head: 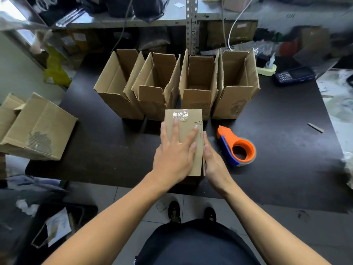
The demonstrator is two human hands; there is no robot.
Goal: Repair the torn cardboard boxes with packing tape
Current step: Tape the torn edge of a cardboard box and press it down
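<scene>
Head view gives me a dark table (pixel 107 150) running across the frame, with metal shelving (pixel 191 25) behind it stacked with dark bags and brown cartons, and pale floor tiles on my side of it. I take the table as my landmark.

Along the table's far half I count four open boxes (pixel 198 87) standing upright in a row, side walls touching or nearly so, flaps raised; what I can see of their insides holds nothing. Off the table's left edge lie larger flattened cartons (pixel 38 127), one showing a scuffed, torn patch.

At the table's near edge, in the middle, lies one closed box (pixel 188 121), its long side running away from me, with a crinkled patch of clear tape (pixel 180 115) at its far end. My left hand (pixel 174 152) lies flat on top of this box, fingers spread and straight, pressing down. My right hand (pixel 212 159) stands against the box's right wall, fingers straight and together, touching the cardboard.

Just right of that box, on the table, lies one orange and blue tape dispenser (pixel 236 146), apart from both hands. At the table's far right corner rest a dark handheld keypad device (pixel 295 75) and a pale green tray (pixel 267 70).
</scene>
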